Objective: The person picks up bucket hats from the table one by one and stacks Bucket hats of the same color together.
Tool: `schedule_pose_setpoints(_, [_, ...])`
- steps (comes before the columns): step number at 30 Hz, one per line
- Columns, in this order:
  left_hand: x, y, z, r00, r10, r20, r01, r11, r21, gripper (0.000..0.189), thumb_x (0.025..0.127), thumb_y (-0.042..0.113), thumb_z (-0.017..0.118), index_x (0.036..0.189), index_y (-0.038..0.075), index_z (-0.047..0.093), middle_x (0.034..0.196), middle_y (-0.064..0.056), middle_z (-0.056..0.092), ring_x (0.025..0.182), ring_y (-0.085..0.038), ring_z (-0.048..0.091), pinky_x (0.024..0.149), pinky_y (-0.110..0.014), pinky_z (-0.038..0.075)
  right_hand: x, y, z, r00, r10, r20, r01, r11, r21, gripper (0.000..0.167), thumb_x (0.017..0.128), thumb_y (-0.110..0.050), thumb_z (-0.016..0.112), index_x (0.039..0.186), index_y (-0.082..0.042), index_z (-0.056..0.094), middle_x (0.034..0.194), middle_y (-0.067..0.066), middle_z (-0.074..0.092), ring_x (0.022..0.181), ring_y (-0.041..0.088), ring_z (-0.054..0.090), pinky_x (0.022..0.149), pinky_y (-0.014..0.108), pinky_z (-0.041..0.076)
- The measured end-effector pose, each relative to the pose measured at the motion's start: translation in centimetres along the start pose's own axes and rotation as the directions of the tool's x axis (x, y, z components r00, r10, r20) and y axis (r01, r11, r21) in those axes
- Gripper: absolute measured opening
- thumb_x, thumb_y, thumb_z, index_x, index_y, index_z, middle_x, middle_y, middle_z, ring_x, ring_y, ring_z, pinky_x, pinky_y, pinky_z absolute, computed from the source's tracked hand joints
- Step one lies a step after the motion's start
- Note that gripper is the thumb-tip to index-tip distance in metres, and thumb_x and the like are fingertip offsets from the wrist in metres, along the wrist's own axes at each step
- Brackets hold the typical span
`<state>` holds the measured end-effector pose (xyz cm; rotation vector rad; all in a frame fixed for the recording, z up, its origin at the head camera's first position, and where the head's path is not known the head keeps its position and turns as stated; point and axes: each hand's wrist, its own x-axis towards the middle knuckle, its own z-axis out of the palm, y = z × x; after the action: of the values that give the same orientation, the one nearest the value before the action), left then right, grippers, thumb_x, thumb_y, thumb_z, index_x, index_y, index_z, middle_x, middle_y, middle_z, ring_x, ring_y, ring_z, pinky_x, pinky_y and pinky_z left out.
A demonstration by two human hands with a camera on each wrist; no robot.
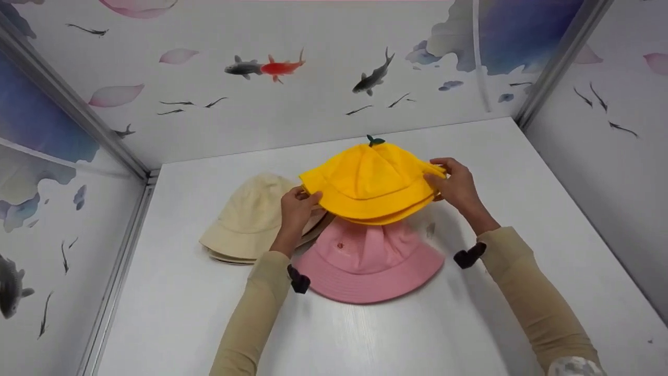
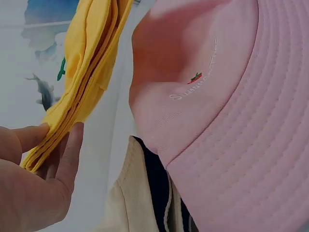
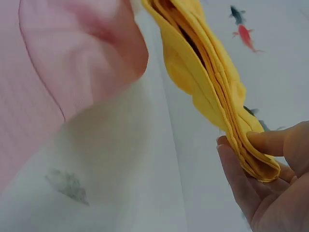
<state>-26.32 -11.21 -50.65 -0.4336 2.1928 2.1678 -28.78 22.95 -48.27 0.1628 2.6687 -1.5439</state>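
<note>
Two or more yellow bucket hats (image 1: 373,180), nested together with a green sprout on the crown, are held up between both hands. My left hand (image 1: 297,209) pinches the left side of their brims, thumb on one face and fingers on the other. On the opposite side my right hand (image 1: 459,185) pinches the brims the same way. Layered yellow edges (image 2: 91,72) show in the left wrist view. Below and nearer sits a pink bucket hat (image 1: 365,266) with small embroidery on its crown. The raised yellow hats partly cover it in the head view.
Stacked cream bucket hats (image 1: 250,214) lie left of the pink one, partly behind the left hand. All rest on a white table (image 1: 172,313). Panels printed with fish and petals (image 1: 313,104) enclose the back and sides. A grey smudge (image 3: 67,186) marks the surface.
</note>
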Motion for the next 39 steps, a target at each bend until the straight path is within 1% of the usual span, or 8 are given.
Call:
schedule_pose_setpoints(7, [2.0, 0.0, 2.2, 0.996, -0.090, -0.007, 0.089, 0.996, -0.016, 0.053, 0.095, 0.008, 0.067, 0.143, -0.001, 0.047, 0.130, -0.023, 0.062, 0.094, -0.027, 0.072, 0.083, -0.035, 0.061, 2.4, -0.1, 0.1, 0.998, 0.005, -0.064, -0.008, 0.999, -0.044, 0.047, 0.102, -0.023, 0.058, 0.144, -0.004, 0.048, 0.136, 0.024, 0.053, 0.090, 0.025, 0.063, 0.061, 0.024, 0.059])
schedule_pose_setpoints(10, [2.5, 0.2, 3.0, 0.988, -0.128, 0.082, 0.132, 0.990, -0.051, 0.060, 0.096, 0.004, 0.063, 0.151, 0.001, 0.038, 0.141, -0.021, 0.056, 0.113, -0.031, 0.067, 0.095, -0.038, 0.058, 3.1, 0.1, 0.0, 0.995, 0.031, -0.098, -0.036, 0.998, -0.045, 0.047, 0.103, -0.019, 0.055, 0.147, -0.003, 0.044, 0.142, 0.024, 0.051, 0.104, 0.030, 0.062, 0.083, 0.033, 0.061])
schedule_pose_setpoints(13, [2.9, 0.1, 3.5, 0.970, -0.171, 0.171, 0.180, 0.983, -0.041, 0.067, 0.098, 0.006, 0.061, 0.156, 0.005, 0.028, 0.149, -0.018, 0.050, 0.127, -0.030, 0.060, 0.103, -0.038, 0.053, 3.9, 0.3, -0.1, 0.995, 0.043, -0.092, -0.049, 0.997, -0.055, 0.049, 0.104, -0.013, 0.052, 0.150, -0.002, 0.038, 0.148, 0.024, 0.045, 0.124, 0.035, 0.054, 0.108, 0.042, 0.049])
schedule_pose_setpoints(16, [3.2, -0.2, 3.8, 0.954, -0.206, 0.216, 0.215, 0.977, -0.015, 0.070, 0.100, 0.012, 0.060, 0.159, 0.007, 0.023, 0.154, -0.015, 0.046, 0.133, -0.027, 0.056, 0.108, -0.036, 0.049, 4.8, 0.6, -0.3, 0.996, 0.062, -0.065, -0.065, 0.997, -0.051, 0.050, 0.104, -0.009, 0.049, 0.152, -0.001, 0.034, 0.153, 0.024, 0.040, 0.135, 0.036, 0.045, 0.118, 0.044, 0.038])
schedule_pose_setpoints(25, [3.7, -0.7, 4.8, 0.937, -0.145, 0.318, 0.147, 0.989, 0.019, 0.072, 0.102, 0.019, 0.057, 0.160, 0.009, 0.016, 0.162, -0.010, 0.035, 0.146, -0.022, 0.041, 0.121, -0.038, 0.034, 6.8, 1.2, -0.6, 0.970, 0.232, -0.066, -0.220, 0.963, 0.156, 0.066, 0.102, -0.013, 0.053, 0.158, -0.001, 0.020, 0.161, 0.022, 0.028, 0.144, 0.031, 0.039, 0.118, 0.037, 0.038])
schedule_pose_setpoints(30, [3.8, -1.5, 5.2, 0.910, -0.128, 0.395, 0.114, 0.992, 0.060, 0.063, 0.102, 0.020, 0.056, 0.157, 0.008, 0.027, 0.160, -0.007, 0.036, 0.142, -0.021, 0.036, 0.123, -0.041, 0.030, 7.1, 2.3, -0.5, 0.951, 0.308, -0.007, -0.302, 0.936, 0.183, 0.080, 0.096, -0.007, 0.057, 0.160, -0.002, 0.010, 0.165, 0.019, 0.020, 0.148, 0.030, 0.032, 0.122, 0.037, 0.032])
schedule_pose_setpoints(35, [3.6, -2.2, 5.0, 0.912, -0.200, 0.358, 0.199, 0.979, 0.039, 0.059, 0.102, 0.026, 0.056, 0.154, 0.009, 0.032, 0.124, 0.001, 0.050, 0.125, -0.017, 0.041, 0.117, -0.036, 0.032, 6.7, 4.2, -0.2, 0.942, 0.335, 0.032, -0.336, 0.931, 0.141, 0.081, 0.093, -0.005, 0.056, 0.160, -0.001, 0.010, 0.166, 0.020, 0.019, 0.148, 0.031, 0.030, 0.123, 0.039, 0.031])
schedule_pose_setpoints(39, [3.3, -2.5, 4.6, 0.917, -0.218, 0.335, 0.231, 0.973, 0.001, 0.045, 0.102, 0.031, 0.057, 0.137, 0.007, 0.042, 0.080, 0.005, 0.032, 0.082, -0.014, 0.036, 0.086, -0.028, 0.036, 6.2, 6.1, -0.3, 0.920, 0.381, 0.091, -0.391, 0.908, 0.149, 0.077, 0.097, -0.008, 0.053, 0.160, -0.002, 0.009, 0.165, 0.019, 0.021, 0.144, 0.029, 0.037, 0.119, 0.037, 0.037])
